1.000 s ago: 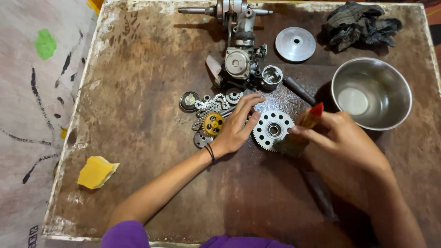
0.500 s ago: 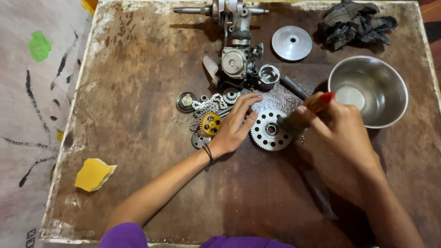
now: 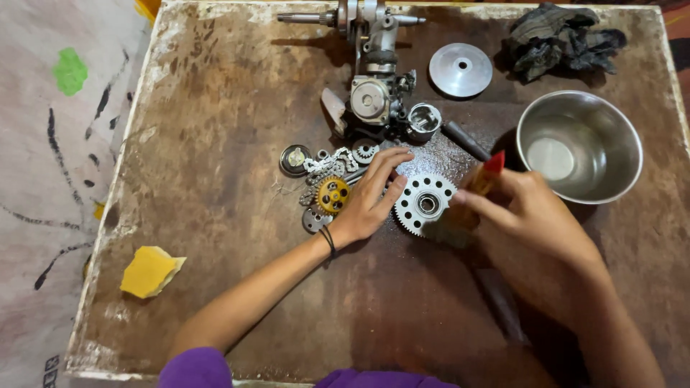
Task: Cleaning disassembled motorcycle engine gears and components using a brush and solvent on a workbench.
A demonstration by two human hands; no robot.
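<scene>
Head view: since half a second ago, we are bringing the right hand (image 3: 532,215) lower, gripping a red-tipped tool (image 3: 483,179); its long axis is slanting up-right, its near end toward the toothed silver gear (image 3: 425,204). Our left hand (image 3: 370,197), fingers spread, is steadying the gear's left edge on the table (image 3: 215,144).

bare table (image 3: 215,144) left, steel bowl (image 3: 578,144) blocking right

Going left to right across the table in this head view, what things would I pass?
Yellow sponge → gold gear → left hand → toothed silver wheel → right hand → steel bowl.
</scene>
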